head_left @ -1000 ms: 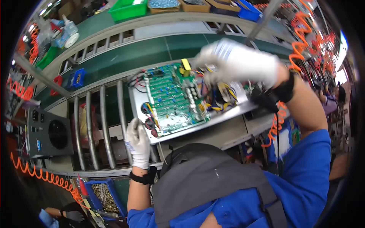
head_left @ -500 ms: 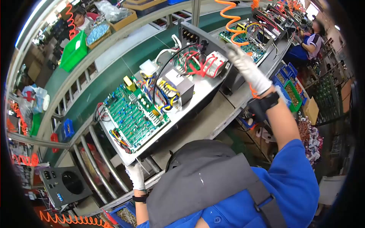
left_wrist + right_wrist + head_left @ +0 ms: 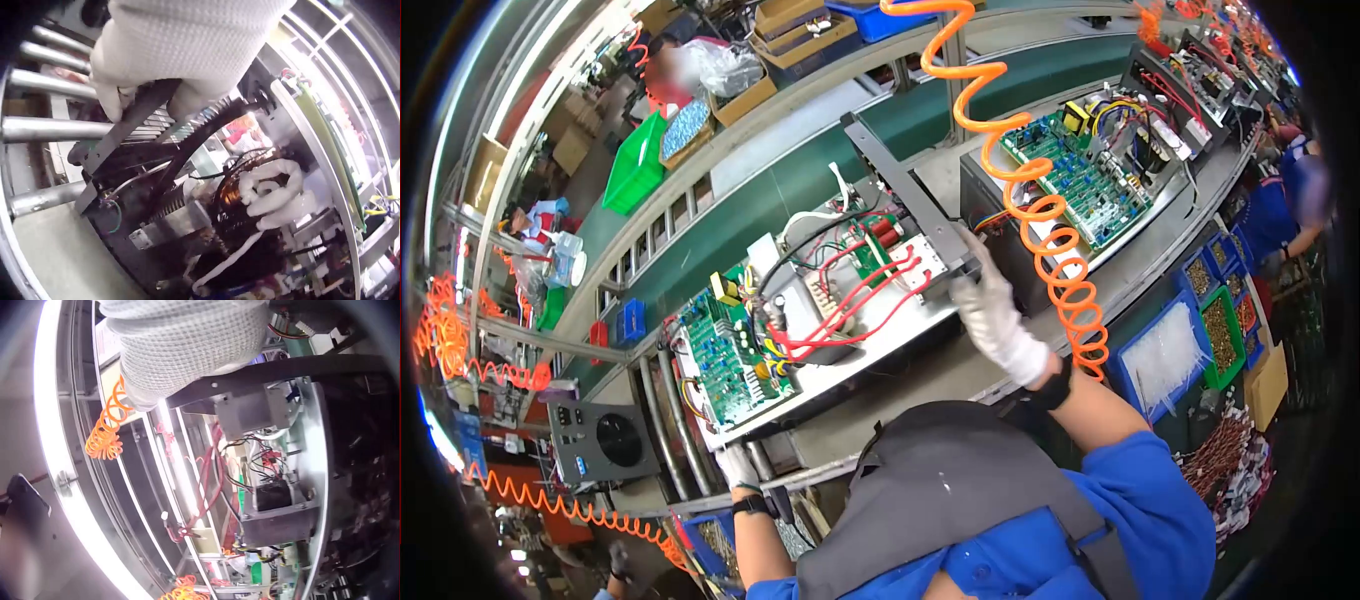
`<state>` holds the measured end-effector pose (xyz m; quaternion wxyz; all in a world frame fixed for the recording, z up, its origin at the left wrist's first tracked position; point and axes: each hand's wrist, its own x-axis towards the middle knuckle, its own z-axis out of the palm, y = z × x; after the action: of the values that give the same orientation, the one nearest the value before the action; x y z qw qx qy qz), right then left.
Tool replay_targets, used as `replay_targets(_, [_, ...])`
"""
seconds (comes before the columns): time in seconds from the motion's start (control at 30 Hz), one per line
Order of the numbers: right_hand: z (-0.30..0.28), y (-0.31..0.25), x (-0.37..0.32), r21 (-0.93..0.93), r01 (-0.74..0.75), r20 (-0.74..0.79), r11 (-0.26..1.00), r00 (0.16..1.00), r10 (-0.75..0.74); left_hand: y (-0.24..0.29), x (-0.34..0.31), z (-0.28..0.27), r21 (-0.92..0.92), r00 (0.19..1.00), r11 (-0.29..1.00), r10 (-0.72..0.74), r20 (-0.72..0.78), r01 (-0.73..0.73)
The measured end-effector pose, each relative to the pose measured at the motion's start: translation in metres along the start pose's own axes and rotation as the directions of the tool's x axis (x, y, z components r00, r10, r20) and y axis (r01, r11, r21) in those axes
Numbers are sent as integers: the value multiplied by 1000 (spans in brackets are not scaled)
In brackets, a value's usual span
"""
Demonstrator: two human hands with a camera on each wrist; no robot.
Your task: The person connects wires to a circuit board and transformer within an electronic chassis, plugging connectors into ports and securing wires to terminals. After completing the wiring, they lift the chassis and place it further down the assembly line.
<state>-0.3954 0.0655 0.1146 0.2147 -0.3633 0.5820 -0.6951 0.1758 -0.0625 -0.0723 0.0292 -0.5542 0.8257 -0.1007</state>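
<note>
A metal chassis lies on the line, with a green circuit board at its left end, red wires in the middle and an upright dark panel at its right end. My gloved left hand holds the chassis's near left corner. In the left wrist view its fingers curl round a dark metal edge, with internal parts below. My gloved right hand grips the near end of the dark panel. The right wrist view shows that glove over the panel's edge, its fingertips hidden.
Another open unit stands to the right behind an orange coiled hose. Metal rollers and a dark fan box are at left. Parts bins line the right side; a green bin is across the line.
My right hand has gone from above the wires, past the chassis's right end, onto the dark panel. My left hand stays at the near left corner. The head view has swung right.
</note>
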Motion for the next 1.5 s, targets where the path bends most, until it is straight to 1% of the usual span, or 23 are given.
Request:
replay_targets(0.03, [10,18,5,9,71,-66,997,995,-71,1,-1,12,-600,952,749,-298,72,280])
replay_targets(0.07, [19,35,13,19,156,-132,988,979,-152,-1,4,27,-916,831,122,-478,284,383])
replay_targets(0.1, [25,32,16,211,30,-145,977,989,1,68,14,-65,-866,668,-27,-625,404,499])
replay_targets(0.13, [30,34,24,239,-18,-157,971,986,57,44,11,-41,-873,752,86,-553,359,480])
replay_targets(0.17, [33,46,44,133,89,-163,987,984,-67,30,5,15,-686,868,683,-472,-154,250])
replay_targets(0.2, [35,56,57,25,176,-166,984,971,-170,16,-10,56,-124,866,991,-105,-489,49])
replay_targets(0.23, [40,53,72,104,64,-125,992,991,-51,12,-31,59,-826,801,504,-588,-114,252])
replay_targets(0.27, [43,46,90,1,21,-112,1000,993,-21,20,-42,61,-880,672,-368,-573,468,299])
replay_targets(0.33, [45,59,134,1,-88,13,996,996,88,110,-50,-31,-786,777,402,-611,153,470])
replay_targets(0.4, [55,74,153,34,38,-131,999,991,-33,130,-76,-60,-742,814,465,-552,183,482])
replay_targets(0.47, [48,66,142,-29,-49,38,998,998,50,117,-75,-105,-803,950,510,-205,237,310])
replay_targets(0.5, [50,68,139,-107,-47,-21,993,999,45,70,-95,-13,-785,912,482,-317,259,390])
replay_targets(0.53, [50,71,137,-189,-53,-83,981,996,38,59,-79,-31,-801,928,499,-329,177,330])
replay_targets(0.6, [53,53,131,-145,-62,-74,987,996,52,32,-41,-65,-806,736,79,-468,490,587])
replay_targets(0.67, [53,61,140,-139,-71,0,988,997,71,6,-8,-68,-898,718,-223,-541,438,380])
replay_targets(0.77, [71,67,126,-266,-19,-254,964,966,-51,-30,61,-68,-919,822,-202,-412,394,339])
replay_targets(0.8, [71,43,120,-54,-56,-174,997,984,46,-33,85,-77,-933,853,-165,-377,360,320])
replay_targets(0.93, [89,21,107,-155,-110,-224,982,972,73,-19,133,-80,-927,975,-311,-11,222,207])
replay_targets(0.97, [96,13,109,-152,-127,-267,980,960,83,-3,133,-99,-866,953,-447,-82,292,227])
replay_targets(1.2, [105,48,147,-201,-118,-220,972,973,73,6,99,-101,-910,953,-346,-113,281,227])
replay_targets(1.27, [111,49,164,33,-117,-85,993,989,119,26,69,-125,-928,920,-237,-199,337,288])
replay_targets(1.37, [112,53,204,38,-135,139,990,982,129,55,28,-108,-871,913,-419,-192,360,255])
replay_targets(1.5, [133,73,247,63,-81,257,995,964,62,113,-31,-122,-864,867,-393,-251,431,315])
